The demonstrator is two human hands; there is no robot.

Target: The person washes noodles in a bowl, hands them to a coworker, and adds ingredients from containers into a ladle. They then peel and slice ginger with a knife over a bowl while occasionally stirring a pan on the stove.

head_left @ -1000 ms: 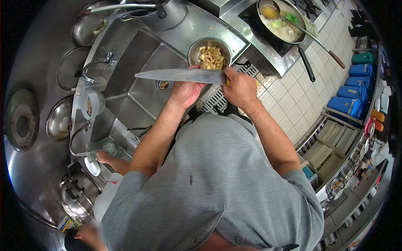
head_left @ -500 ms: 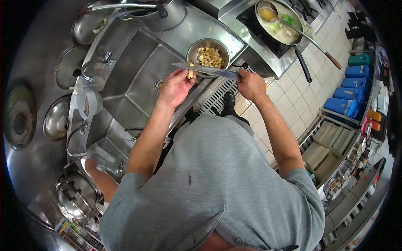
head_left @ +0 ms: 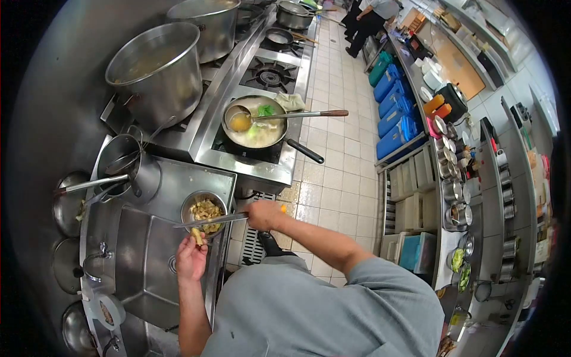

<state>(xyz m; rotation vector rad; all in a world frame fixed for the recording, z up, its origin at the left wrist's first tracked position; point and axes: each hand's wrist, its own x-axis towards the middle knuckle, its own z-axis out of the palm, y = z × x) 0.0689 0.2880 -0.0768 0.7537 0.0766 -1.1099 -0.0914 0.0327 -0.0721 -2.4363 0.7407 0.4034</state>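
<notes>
Stainless-steel counter runs through the left-centre of the frame, beside a sink at lower left. Just left of and below centre, a pale yellow piece of food is pinched upright between the thumb and fingers of the left hand. Right beside it lies the blade of a long knife, tip to the left; whether it touches the piece, I cannot tell. Fingers of the right hand are wrapped round its handle. Beneath the blade, a metal bowl holds similar pale pieces. Farther up, near the top centre, a pan of cloudy liquid and greens sits on the stove, a ladle resting across it. Large pots fill the upper left; blue bins line the upper right.
</notes>
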